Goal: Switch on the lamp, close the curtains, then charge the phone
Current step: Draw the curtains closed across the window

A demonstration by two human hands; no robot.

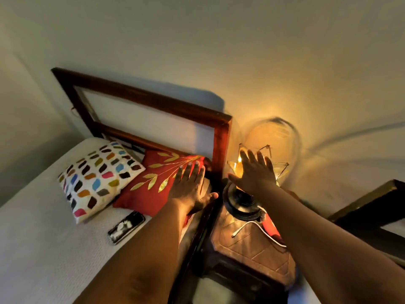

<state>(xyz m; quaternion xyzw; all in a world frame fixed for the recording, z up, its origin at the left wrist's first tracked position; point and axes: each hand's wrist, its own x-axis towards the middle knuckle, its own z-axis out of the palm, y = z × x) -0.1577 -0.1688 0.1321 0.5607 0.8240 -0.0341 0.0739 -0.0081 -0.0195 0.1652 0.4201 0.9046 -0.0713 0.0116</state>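
Glowing star-shaped glass lamp [258, 170] on its round dark base, already lit: your right hand [254, 172] before it and left hand [190, 185] beside it are spread, grasping nothing. Withdraw gently; black phone [126, 227] on the white bed lies left of the lamp.

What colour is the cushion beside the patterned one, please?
Red cushion with gold leaves, seen in the head view.

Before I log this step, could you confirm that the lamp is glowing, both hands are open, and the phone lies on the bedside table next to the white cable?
Not quite. The head view shows the phone on the bed, beside the patterned pillow, not on the bedside table. The rest holds: the lamp is glowing, the left hand and right hand are open, and the white cable lies on the table.
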